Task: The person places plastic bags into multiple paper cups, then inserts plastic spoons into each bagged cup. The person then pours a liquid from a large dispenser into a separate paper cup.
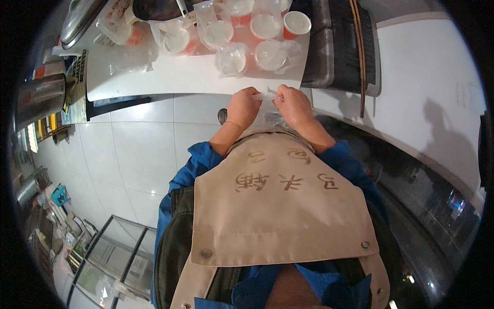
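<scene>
A clear plastic bag [268, 112] is stretched between my two hands, just off the front edge of the white table [154, 85]. My left hand [243, 108] pinches one side of its gathered top. The other side is gripped by my right hand [295, 106]. The bag's lower part hangs in front of my beige apron [278, 208], and I cannot tell whether anything is inside. Beyond my hands stand several lidded red-and-white cups; a bagged cup [232, 61] and another bagged cup [272, 56] are nearest. One cup [297, 24] at the right has no bag.
A flat clear plastic bag [131, 60] lies on the table's left part. Right of the table is a dark bin [320, 58], with long wooden sticks [359, 58] by it. A metal pot [40, 100] stands far left. A black-framed glass case [115, 262] is at lower left.
</scene>
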`<state>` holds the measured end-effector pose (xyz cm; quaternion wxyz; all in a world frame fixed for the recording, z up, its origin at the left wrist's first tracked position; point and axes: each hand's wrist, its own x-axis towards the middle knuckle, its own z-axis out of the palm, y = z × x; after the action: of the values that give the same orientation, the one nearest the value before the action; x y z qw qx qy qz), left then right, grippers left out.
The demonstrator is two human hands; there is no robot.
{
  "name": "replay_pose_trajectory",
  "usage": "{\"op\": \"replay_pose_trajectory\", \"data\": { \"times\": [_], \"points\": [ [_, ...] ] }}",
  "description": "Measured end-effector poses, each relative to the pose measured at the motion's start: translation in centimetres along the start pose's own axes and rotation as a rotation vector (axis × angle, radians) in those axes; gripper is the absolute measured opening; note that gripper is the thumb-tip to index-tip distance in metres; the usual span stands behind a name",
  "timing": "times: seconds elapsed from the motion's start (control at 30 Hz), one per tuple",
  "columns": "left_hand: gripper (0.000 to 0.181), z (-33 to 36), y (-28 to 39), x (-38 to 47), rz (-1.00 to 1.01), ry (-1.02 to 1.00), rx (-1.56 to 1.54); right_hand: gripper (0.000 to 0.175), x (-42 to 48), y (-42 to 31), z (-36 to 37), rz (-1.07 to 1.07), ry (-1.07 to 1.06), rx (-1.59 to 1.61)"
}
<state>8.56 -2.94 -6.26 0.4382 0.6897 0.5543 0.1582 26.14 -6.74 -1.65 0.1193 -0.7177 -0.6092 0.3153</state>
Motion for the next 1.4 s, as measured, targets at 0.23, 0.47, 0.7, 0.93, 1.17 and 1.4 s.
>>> {"op": "replay_pose_trajectory", "data": {
  "times": [0.23, 0.47, 0.7, 0.93, 1.17, 1.4],
  "points": [
    [0.021, 2.6, -0.4, 0.3, -0.088, -0.078, 0.047, 0.007, 1.1, 2.9, -1.0, 0.051, -0.281, 1.215],
    [0.024, 4.2, 0.7, 0.2, -0.290, -0.164, -0.773, 0.008, 1.8, 7.1, -2.0, 0.377, -0.478, 1.733],
    [0.031, 4.5, -0.4, -0.8, -0.381, -0.214, -1.621, 0.020, 3.0, 8.1, -3.9, 0.275, -0.825, 1.178],
    [0.023, 4.4, 1.0, -0.9, -0.480, -0.261, -1.540, 0.019, 2.9, 9.6, -3.2, 0.282, -0.541, 1.451],
    [0.024, 4.8, -0.1, -1.6, -0.426, -0.486, -1.494, 0.017, 2.4, 9.1, -1.5, 0.418, -0.411, 1.657],
    [0.027, 6.9, -3.6, -0.8, -0.208, -0.415, -1.706, 0.017, 4.3, 10.2, 0.4, 0.485, -0.296, 1.604]
  ]
}}
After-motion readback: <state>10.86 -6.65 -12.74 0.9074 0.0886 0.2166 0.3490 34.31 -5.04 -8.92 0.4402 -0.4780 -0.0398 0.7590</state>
